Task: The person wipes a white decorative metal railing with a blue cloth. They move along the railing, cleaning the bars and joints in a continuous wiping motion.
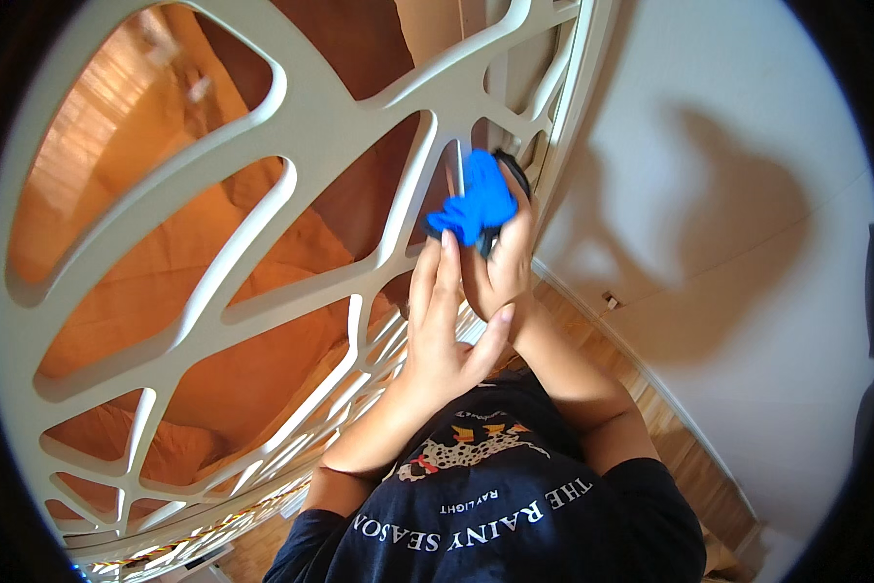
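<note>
A bright blue, crumpled fabric item (pixel 484 197) with black parts along its edges is bunched at the upper centre; what it is exactly cannot be told. My right hand (pixel 506 262) grips it from the right and below. Beside it, my left hand (pixel 437 328) is held with long fingers extended and thumb apart. Its fingertips are at the lower edge of the blue fabric, and seem to touch it. The left thumb lies in front of the right wrist. Part of the right hand's fingers is hidden behind the fabric.
A white openwork lattice partition (pixel 327 138) rises close on the left, with orange cloth (pixel 276 350) behind it. A pale wall (pixel 728 240) with shadows and a small socket or plug (pixel 611 300) stands to the right. Wooden floor (pixel 670 415) shows below.
</note>
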`<control>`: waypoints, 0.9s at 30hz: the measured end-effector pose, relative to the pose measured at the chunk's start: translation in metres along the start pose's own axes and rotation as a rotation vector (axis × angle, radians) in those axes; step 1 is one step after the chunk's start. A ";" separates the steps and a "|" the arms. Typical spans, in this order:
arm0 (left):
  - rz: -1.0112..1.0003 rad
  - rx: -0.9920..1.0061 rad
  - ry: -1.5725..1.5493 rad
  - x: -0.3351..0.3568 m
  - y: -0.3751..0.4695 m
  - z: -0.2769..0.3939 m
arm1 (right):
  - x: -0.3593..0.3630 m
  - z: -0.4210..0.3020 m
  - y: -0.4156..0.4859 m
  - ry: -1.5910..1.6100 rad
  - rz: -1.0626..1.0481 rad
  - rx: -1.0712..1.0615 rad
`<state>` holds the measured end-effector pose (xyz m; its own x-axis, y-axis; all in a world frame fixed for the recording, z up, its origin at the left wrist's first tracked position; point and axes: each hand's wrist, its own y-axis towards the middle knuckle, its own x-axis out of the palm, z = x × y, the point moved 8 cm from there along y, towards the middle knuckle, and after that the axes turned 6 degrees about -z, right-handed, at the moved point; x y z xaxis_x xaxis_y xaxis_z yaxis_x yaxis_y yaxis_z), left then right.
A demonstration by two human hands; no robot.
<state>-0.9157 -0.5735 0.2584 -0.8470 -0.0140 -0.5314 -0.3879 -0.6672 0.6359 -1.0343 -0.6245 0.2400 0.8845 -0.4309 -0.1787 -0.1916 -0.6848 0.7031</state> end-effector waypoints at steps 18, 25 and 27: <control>-0.149 -0.293 0.157 0.045 0.032 -0.016 | 0.027 0.046 0.005 0.202 -0.196 0.153; -0.299 -0.355 0.056 0.053 0.018 -0.008 | 0.001 0.045 -0.002 0.101 -0.227 0.004; -0.352 -0.352 0.019 0.060 0.017 -0.001 | -0.017 0.039 -0.012 0.009 -0.096 -0.032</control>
<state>-0.9728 -0.5864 0.2368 -0.6789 0.2461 -0.6917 -0.5000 -0.8449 0.1901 -1.0637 -0.6321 0.2075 0.9022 -0.3585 -0.2400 -0.0920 -0.7034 0.7048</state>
